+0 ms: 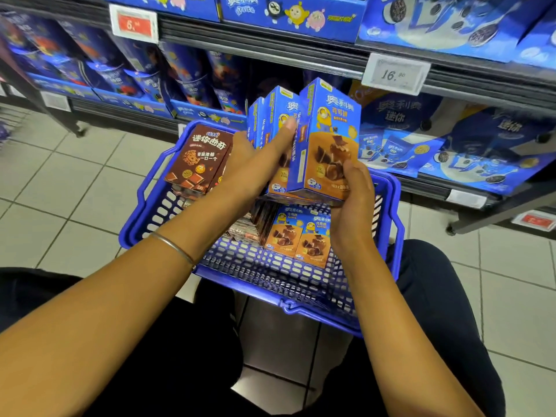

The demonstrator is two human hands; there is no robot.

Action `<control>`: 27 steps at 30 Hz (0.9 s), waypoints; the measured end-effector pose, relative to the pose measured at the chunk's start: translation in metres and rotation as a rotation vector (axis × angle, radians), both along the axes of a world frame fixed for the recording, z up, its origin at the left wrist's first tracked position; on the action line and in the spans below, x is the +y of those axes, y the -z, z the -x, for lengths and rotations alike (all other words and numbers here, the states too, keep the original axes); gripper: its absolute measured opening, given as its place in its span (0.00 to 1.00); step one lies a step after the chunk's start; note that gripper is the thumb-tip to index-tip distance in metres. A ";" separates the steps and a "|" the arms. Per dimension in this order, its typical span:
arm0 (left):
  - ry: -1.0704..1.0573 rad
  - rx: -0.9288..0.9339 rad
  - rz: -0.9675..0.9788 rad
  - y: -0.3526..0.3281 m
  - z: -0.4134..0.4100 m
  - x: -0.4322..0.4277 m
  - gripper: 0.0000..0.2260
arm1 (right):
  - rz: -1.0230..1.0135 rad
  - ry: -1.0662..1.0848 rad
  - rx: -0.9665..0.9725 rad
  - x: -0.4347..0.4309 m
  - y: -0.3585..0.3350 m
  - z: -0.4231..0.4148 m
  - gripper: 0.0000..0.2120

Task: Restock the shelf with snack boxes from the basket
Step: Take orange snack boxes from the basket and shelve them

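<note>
Cartons, brown ones point(198, 158), lean against the left wall of the blue basket point(141, 206), and neither hand touches them. Next along, the left hand point(249, 167) curls round the left side of a fan of three blue-and-orange snack boxes point(328, 145), its thumb laid across the front of the middle one. The right hand point(352, 203) cups the bottom right corner of the front box, fingers wrapped beneath. The bundle hangs above the basket, in front of the shelf point(430, 185) and not yet on it. Two more boxes point(298, 239) of the same kind lie flat in the basket below. These look light and stiff: thin card with glossy faces, likely to slide against one another in a fan. Hard squeezing on the broad faces could dent them. Pressing the stack together from its two outer faces, with support under the bottom edges, seems the safest hold.
</note>
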State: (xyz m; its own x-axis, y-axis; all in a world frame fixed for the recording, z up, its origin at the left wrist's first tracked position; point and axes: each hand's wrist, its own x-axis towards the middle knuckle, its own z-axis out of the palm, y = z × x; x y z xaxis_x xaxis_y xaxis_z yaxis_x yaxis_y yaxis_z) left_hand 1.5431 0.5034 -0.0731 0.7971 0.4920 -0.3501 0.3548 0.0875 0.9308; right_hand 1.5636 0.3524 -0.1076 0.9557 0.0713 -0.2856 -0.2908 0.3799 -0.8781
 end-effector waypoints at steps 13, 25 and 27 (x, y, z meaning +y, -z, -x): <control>0.076 -0.050 0.244 0.003 0.005 -0.011 0.31 | 0.108 -0.282 -0.044 -0.001 -0.031 0.002 0.18; 0.070 -0.166 0.622 0.021 0.016 0.002 0.34 | 0.545 -0.151 0.459 -0.013 0.108 -0.025 0.25; 0.068 -0.173 0.621 0.021 0.019 0.001 0.34 | 0.692 -0.237 0.587 -0.013 0.140 -0.016 0.30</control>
